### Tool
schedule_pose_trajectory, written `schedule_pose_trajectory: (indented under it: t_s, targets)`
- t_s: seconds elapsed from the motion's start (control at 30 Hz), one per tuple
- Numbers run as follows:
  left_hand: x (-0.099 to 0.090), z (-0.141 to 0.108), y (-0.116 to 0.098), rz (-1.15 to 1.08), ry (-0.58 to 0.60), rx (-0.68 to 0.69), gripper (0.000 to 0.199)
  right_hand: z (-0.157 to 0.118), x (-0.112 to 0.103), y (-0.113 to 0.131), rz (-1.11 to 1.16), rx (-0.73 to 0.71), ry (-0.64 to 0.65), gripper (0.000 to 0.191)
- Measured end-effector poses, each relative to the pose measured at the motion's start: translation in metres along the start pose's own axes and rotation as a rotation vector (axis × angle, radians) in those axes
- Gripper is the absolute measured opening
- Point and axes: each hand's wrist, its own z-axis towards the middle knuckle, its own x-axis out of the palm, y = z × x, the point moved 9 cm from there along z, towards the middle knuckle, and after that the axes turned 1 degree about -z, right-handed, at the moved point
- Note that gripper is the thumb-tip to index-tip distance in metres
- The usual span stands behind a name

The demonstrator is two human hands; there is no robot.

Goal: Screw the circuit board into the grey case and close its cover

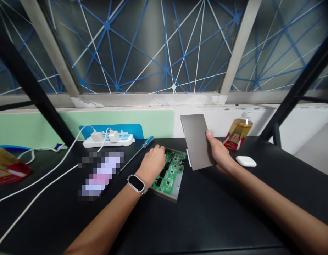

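A metal tray with a green circuit board (pixel 171 171) lies on the black table (pixel 201 219). My left hand (pixel 154 161), with a wristband above it, rests on the tray's left side, its fingers bent over the far left edge and partly hidden. Held up to the right of the board is a flat grey metal cover (pixel 198 141). My right hand (pixel 219 152) grips its right edge, thumb on the near face and the other fingers behind. The cover is tilted and apart from the tray.
A blue-handled screwdriver (pixel 138 152) and a blurred-out phone (pixel 102 175) lie left of the board. Behind them is a white power strip (pixel 109 139) with cables. At right stand a drink bottle (pixel 237 131) and a white case (pixel 246 161); another bottle (pixel 9 166) is far left.
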Motion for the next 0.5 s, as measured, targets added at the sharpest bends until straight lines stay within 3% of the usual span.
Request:
schedule_pose_trajectory:
  t_s: [0.1,0.3,0.5]
  targets:
    - [0.0,0.0,0.002,0.001,0.033,-0.034,0.029,-0.001,0.001,-0.012,0.089,0.138,0.007,0.071]
    - [0.019,0.002,0.019,-0.045,0.144,-0.131,0.04,0.001,0.006,-0.02,0.151,0.157,0.039,0.072]
    - [0.001,0.003,0.016,-0.098,-0.011,-0.095,0.036,0.004,0.007,-0.018,0.083,0.096,0.062,0.073]
